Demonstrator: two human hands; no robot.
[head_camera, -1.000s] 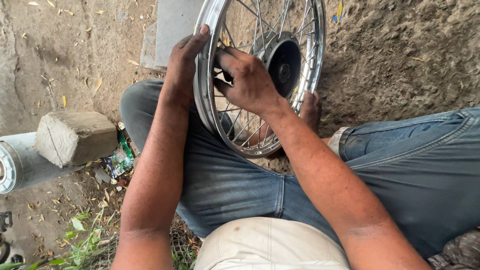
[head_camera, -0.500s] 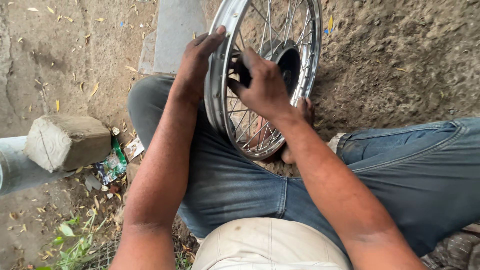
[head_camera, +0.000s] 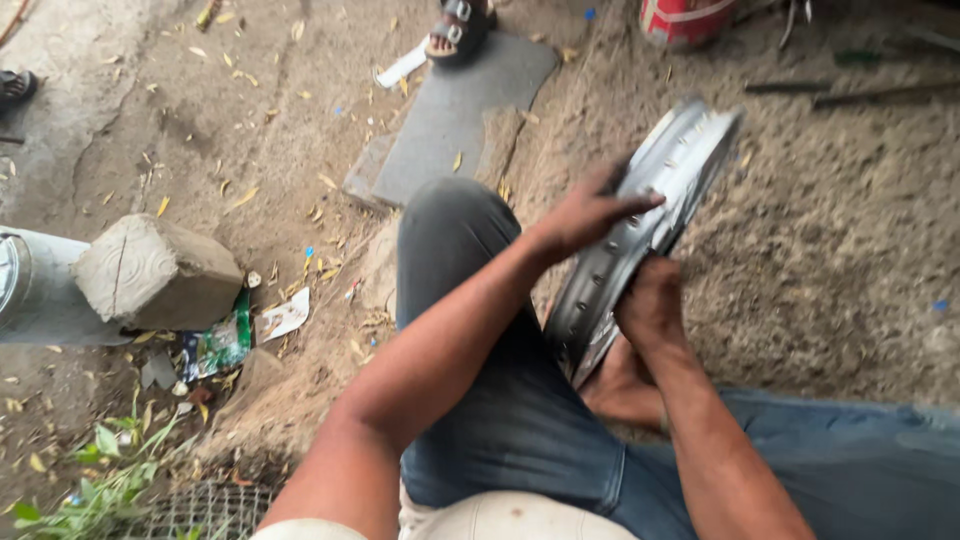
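From the head view, the ground is bare dirt scattered with dry leaves. A concrete block (head_camera: 158, 272) sits at the left, touching a grey pipe (head_camera: 35, 290), with a green wrapper (head_camera: 218, 345) and a scrap of paper (head_camera: 285, 316) just beside it. A flat grey slab (head_camera: 455, 115) lies ahead of the person's raised knee (head_camera: 450, 235), and a sandalled foot (head_camera: 455, 25) of someone else rests at its far edge. A red container (head_camera: 685, 20) and dark rods (head_camera: 850, 92) lie at the upper right. Wire mesh (head_camera: 200, 510) and weeds (head_camera: 100, 490) fill the lower left.

The metal wheel rim (head_camera: 640, 235) stands edge-on between the knees, its lower end near a bare foot (head_camera: 625, 385). Its long axis runs from lower left up to upper right, tilted away from the person.

The left hand (head_camera: 585, 215) lies over the rim's outer band, fingers spread across it. The right hand (head_camera: 652, 305) is closed around the rim's lower edge.
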